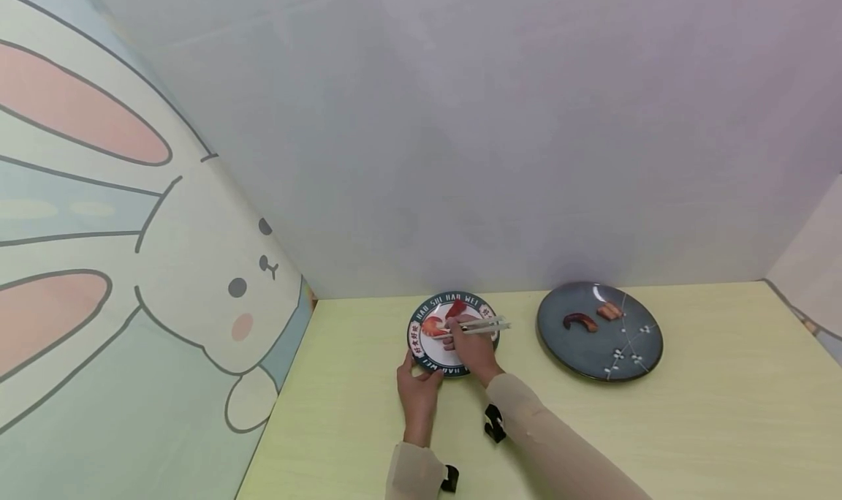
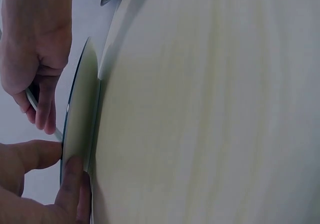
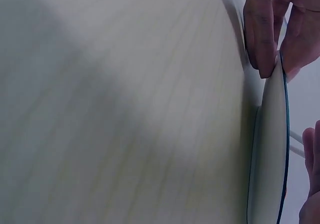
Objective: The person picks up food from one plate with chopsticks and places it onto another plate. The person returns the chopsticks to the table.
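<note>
My left hand pinches the near left rim of a small round plate with a green lettered border; thumb above and fingers below show in the left wrist view. Over this plate, my right hand holds a pair of pale chopsticks, their tips pointing left. An orange-and-white shrimp lies at the plate's left side, right by the chopstick tips; I cannot tell whether they grip it. Behind it is a bright red piece, partly hidden by the right hand.
To the right sits a larger dark blue-grey plate with a white blossom pattern. It carries a dark red curved piece and a striped reddish-brown piece. A grey wall rises behind the pale yellow table, and a rabbit-printed panel stands left.
</note>
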`<control>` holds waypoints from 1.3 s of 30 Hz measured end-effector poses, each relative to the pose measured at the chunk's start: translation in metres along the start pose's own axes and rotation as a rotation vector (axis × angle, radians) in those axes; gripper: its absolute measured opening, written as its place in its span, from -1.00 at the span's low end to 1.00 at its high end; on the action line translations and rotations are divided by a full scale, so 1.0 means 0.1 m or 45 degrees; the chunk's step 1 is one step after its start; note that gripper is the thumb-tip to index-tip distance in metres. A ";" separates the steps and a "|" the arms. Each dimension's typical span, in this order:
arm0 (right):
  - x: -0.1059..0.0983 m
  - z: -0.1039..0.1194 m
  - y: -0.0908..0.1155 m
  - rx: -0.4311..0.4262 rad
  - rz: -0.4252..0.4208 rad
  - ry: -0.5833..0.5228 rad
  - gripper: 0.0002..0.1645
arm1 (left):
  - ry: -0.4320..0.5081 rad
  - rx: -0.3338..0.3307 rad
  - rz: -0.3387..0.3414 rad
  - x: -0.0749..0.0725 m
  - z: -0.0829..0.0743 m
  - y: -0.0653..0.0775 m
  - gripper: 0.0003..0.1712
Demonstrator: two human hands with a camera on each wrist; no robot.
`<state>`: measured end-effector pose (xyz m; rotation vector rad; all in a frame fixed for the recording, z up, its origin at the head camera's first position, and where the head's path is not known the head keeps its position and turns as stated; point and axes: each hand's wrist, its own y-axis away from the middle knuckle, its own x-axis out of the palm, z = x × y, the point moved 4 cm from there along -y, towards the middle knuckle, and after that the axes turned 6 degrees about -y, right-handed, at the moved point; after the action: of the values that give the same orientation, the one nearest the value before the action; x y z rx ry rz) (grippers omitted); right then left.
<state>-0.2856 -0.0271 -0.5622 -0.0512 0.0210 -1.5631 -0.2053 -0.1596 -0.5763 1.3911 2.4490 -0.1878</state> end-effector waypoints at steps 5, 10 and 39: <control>-0.02 0.02 0.01 -0.037 -0.028 0.018 -0.73 | 0.007 0.007 -0.003 0.01 0.00 0.00 -0.04; -0.06 -0.02 0.04 -0.028 -0.071 -0.036 -0.74 | 0.004 0.000 -0.005 0.01 0.02 0.00 -0.05; -0.32 -0.13 0.15 -0.014 -0.250 -0.256 -0.69 | 0.012 -0.016 0.008 0.00 0.01 0.01 -0.06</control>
<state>-0.2710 0.0052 -0.5769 -0.2242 -0.1372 -1.7473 -0.2041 -0.1596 -0.5767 1.3972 2.4487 -0.1644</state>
